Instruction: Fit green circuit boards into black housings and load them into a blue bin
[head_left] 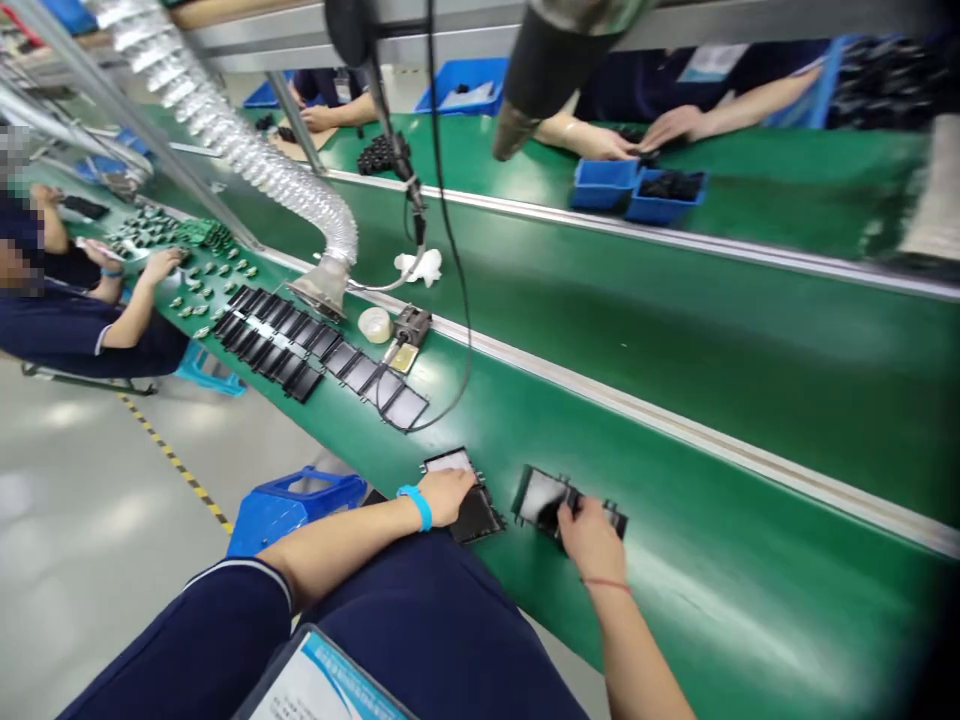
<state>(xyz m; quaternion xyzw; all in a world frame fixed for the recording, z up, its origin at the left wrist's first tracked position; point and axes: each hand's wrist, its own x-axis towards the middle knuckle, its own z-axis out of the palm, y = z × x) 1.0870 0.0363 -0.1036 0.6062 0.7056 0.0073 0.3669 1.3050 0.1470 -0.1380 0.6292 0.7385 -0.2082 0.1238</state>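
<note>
At the table's near edge my left hand [448, 494], with a blue wristband, is closed at the border between two black rectangular plastic frames [478, 515] that lie side by side. Its fingertips are partly hidden from above. Further right, my right hand [592, 538] pinches a black plastic frame [541, 497] with a shiny grey face. Small tabs stick out along its edges. This frame appears to be a joined or overlapping pair, with part of it under my fingers. Both hands are low at the green tabletop, a short gap apart.
Rows of black frames [274, 335] lie to the left, under a silver duct hood [321, 285]. A tape roll [375, 324], a soldering iron stand [411, 325] and a hanging black cable [454, 230] are near. A blue stool [289, 505] stands below. Co-workers' hands work at left and across.
</note>
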